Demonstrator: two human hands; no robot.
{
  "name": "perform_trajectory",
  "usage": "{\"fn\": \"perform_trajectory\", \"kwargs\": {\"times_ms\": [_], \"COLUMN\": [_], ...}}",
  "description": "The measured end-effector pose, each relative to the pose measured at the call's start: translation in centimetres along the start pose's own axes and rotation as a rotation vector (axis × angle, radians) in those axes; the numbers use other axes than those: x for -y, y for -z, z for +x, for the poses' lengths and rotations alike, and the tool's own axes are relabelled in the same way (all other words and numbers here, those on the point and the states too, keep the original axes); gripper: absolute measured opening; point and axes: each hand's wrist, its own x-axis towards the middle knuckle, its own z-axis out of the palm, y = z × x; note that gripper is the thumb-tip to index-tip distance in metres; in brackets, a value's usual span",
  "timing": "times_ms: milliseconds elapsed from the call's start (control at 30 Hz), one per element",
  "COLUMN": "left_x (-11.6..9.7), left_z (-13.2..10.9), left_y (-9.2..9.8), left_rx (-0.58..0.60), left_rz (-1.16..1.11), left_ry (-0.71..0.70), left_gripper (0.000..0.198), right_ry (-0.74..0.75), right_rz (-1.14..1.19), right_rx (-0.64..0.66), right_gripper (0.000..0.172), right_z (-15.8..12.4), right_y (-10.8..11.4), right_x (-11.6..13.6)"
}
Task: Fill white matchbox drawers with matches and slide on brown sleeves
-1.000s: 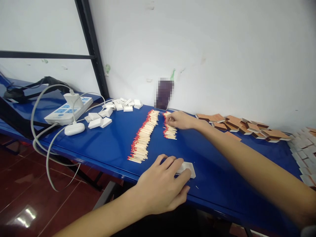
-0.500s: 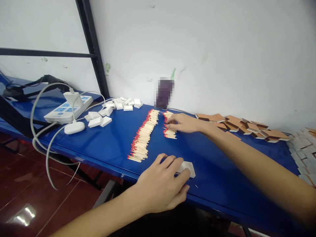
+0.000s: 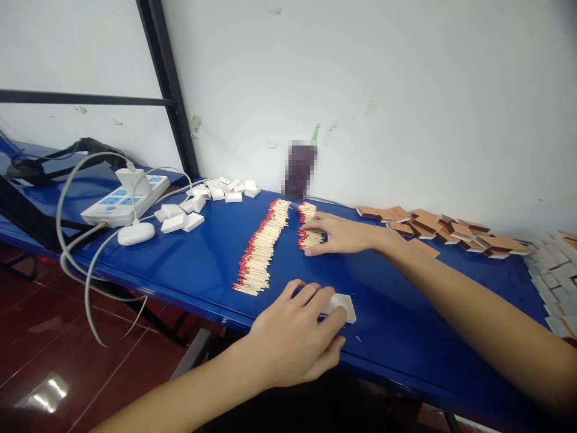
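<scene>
My left hand [image 3: 306,334] rests near the front edge of the blue table [image 3: 387,325], its curled fingers on a small white tray [image 3: 346,307]. Over the shorter row of red-tipped matches [image 3: 308,211] lies my right hand [image 3: 336,233], thumb and fingers apart on either side of some matches; its palm hides part of the row's right side. A longer slanting row of matches [image 3: 261,246] lies to the left, touched by neither hand.
White small boxes [image 3: 175,216] and a power strip [image 3: 112,201] with looping cables lie at left. Orange matchboxes [image 3: 424,225] are heaped at back right, beside stacked pale boxes [image 3: 552,276]. A pixelated dark object [image 3: 300,171] leans against the wall.
My right hand has shifted slightly nearer along the short match row, and its thumb has moved away from the fingers. My left hand has stayed on the tray.
</scene>
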Motion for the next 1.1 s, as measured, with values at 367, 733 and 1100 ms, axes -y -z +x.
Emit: {"fn": "perform_trajectory", "kwargs": {"times_ms": [367, 733, 1100], "left_x": [0.0, -0.1, 0.0], "left_z": [0.0, 0.0, 0.0], "left_y": [-0.1, -0.1, -0.1], "left_rx": [-0.011, 0.016, 0.014], "left_rz": [0.001, -0.019, -0.011], "left_ry": [-0.002, 0.008, 0.005], "left_gripper": [0.026, 0.028, 0.028], "right_ry": [0.016, 0.023, 0.017], "right_rz": [0.009, 0.039, 0.059], "right_rx": [-0.16, -0.092, -0.245], "right_gripper": [0.082, 0.086, 0.076], "right_z": [-2.4, -2.8, -2.7], "right_y": [-2.0, -3.3, -3.0], "right_x": [0.8, 1.0, 0.1]}}
